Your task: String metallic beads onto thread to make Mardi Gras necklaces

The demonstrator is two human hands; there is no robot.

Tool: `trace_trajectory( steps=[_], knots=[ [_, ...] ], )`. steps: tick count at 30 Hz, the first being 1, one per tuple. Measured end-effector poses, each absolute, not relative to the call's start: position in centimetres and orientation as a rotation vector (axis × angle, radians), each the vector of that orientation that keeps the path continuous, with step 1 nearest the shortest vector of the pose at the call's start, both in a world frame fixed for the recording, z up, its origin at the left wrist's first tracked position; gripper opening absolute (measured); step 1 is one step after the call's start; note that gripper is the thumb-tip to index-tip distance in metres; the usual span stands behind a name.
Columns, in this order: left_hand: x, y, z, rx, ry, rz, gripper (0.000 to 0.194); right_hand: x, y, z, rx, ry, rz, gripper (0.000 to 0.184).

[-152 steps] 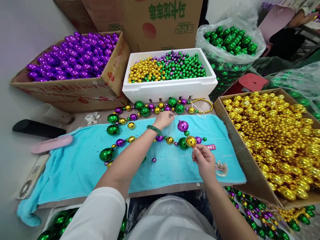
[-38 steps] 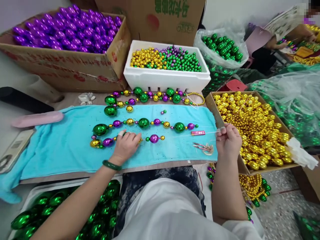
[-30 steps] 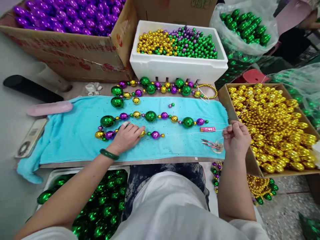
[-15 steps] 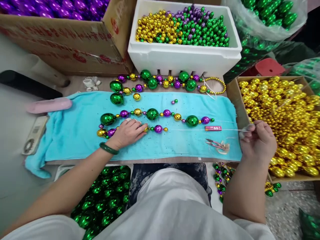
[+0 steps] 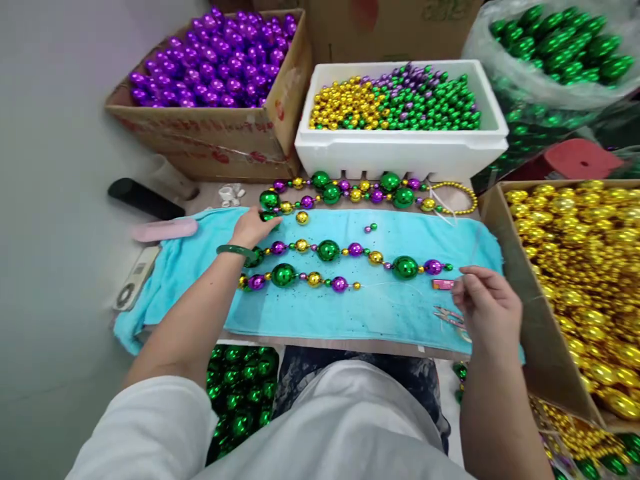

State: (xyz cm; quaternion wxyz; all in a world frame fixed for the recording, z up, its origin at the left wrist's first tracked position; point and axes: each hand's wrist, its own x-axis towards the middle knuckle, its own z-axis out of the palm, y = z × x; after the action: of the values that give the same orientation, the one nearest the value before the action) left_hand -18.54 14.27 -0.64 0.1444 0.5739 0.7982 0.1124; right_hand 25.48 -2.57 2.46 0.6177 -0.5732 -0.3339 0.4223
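Observation:
My left hand (image 5: pixel 253 228), with a dark green bangle (image 5: pixel 236 251) at its wrist, has its fingers closed over a loose large green bead (image 5: pixel 271 219) at the towel's upper left. A strand of green, purple and gold beads (image 5: pixel 329 251) lies doubled in two rows on the turquoise towel (image 5: pixel 310 313). From its lower row a thin clear string (image 5: pixel 390 284) runs slackly to the right. My right hand (image 5: pixel 490 300) is pinched near the towel's right end, on the fine string. A loose gold bead (image 5: pixel 302 218) and two tiny beads (image 5: pixel 371 228) rest above the strand.
Behind the towel lies another bead strand (image 5: pixel 331 194), before a white foam box (image 5: pixel 400 150) of small beads. Cartons of purple beads (image 5: pixel 215 60) and gold beads (image 5: pixel 575 280) flank it. A pink packet (image 5: pixel 443 285) and small snips (image 5: pixel 450 316) lie by my right hand.
My left hand has left the strand's lower row and moved up to the loose green bead. The string has gone from taut to slack. The camera view has shifted.

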Motion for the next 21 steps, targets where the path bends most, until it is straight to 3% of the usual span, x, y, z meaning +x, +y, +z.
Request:
trace_trajectory(
  steps=[5, 13, 21],
  knots=[
    [-17.5, 13.7, -0.8, 1.906, 2.144, 0.514, 0.049, 24.7, -2.8, 2.0, -1.351, -0.827, 1.051, 0.023],
    [-8.1, 5.5, 5.3, 2.305, 1.655, 1.103, 0.056, 21.2, -4.2, 1.7, -1.321, -1.115, 1.205, 0.025],
    [-5.1, 2.8, 4.9, 2.225, 1.537, 1.223, 0.058, 19.7, -5.9, 2.8, -1.345, -1.264, 1.211, 0.026]
  ],
)
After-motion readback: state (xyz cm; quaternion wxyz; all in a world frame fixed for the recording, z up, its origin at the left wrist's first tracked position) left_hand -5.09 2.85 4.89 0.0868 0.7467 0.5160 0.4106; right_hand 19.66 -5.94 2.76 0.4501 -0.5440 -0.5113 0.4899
